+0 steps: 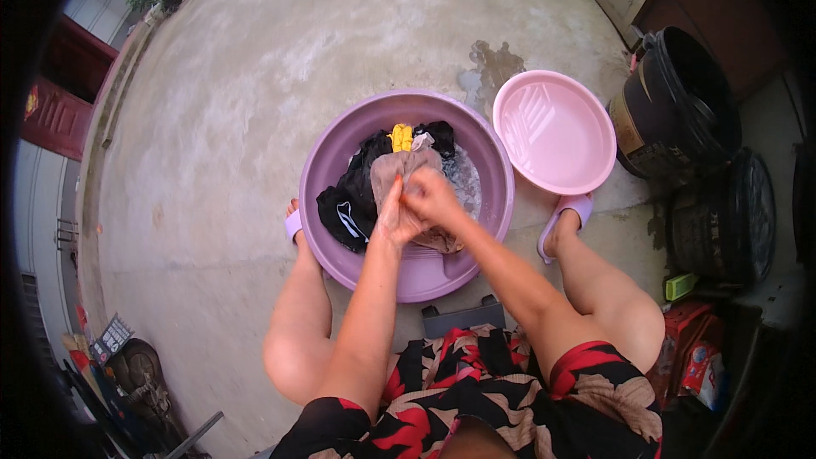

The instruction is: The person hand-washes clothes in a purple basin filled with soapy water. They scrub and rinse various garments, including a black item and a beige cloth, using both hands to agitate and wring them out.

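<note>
A large purple plastic basin [328,146] stands on the concrete between my feet, with soapy water [467,182] at its right side. Over it, my left hand [396,220] and my right hand [433,199] meet on a wet taupe cloth [390,173]. My right hand is curled into a fist against the left palm, gripping a fold of the cloth. The left thumb points upward; its other fingers are partly hidden. Black garments [363,185] with white trim lie below and to the left. A yellow cloth piece [401,138] shows beyond the taupe one.
A pink basin [554,131] holding water stands right of the purple one, near my right slipper [577,207]. Two black buckets [656,108] [714,220] are farther right. A small grey stool [462,319] is by my lap. A motorbike [143,373] stands at lower left.
</note>
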`<state>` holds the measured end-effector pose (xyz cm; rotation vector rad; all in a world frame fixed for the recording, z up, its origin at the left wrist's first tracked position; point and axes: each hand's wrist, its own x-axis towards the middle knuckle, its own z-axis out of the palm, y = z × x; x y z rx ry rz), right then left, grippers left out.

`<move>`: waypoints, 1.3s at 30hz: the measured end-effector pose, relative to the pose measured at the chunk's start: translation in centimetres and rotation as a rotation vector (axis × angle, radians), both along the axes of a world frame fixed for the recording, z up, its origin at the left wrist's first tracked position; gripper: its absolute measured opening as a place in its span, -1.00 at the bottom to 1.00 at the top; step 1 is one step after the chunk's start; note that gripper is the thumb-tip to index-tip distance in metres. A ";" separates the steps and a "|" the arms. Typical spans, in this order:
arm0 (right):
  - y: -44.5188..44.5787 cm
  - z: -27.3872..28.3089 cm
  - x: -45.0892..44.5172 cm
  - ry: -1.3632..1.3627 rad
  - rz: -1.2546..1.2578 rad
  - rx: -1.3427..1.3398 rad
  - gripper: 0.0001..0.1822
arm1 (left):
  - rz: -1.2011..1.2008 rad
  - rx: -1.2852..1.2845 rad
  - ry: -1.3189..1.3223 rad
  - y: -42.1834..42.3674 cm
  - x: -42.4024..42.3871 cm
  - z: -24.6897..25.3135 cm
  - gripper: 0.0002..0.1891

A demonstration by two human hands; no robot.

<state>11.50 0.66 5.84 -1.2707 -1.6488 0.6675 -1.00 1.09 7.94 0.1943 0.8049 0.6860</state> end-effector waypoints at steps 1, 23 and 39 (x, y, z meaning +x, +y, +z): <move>-2.1 1.6 -2.7 -0.052 -0.017 0.052 -0.76 | 0.171 0.022 -0.139 -0.6 -0.7 -2.4 -0.53; -1.4 -1.3 -0.4 -0.173 -0.477 -0.001 -0.77 | 0.252 0.099 0.115 -2.0 2.3 -2.7 -0.61; -6.7 5.7 -7.5 0.035 -0.010 0.232 -0.86 | 0.159 0.064 -0.509 -2.3 -1.8 -7.1 -0.54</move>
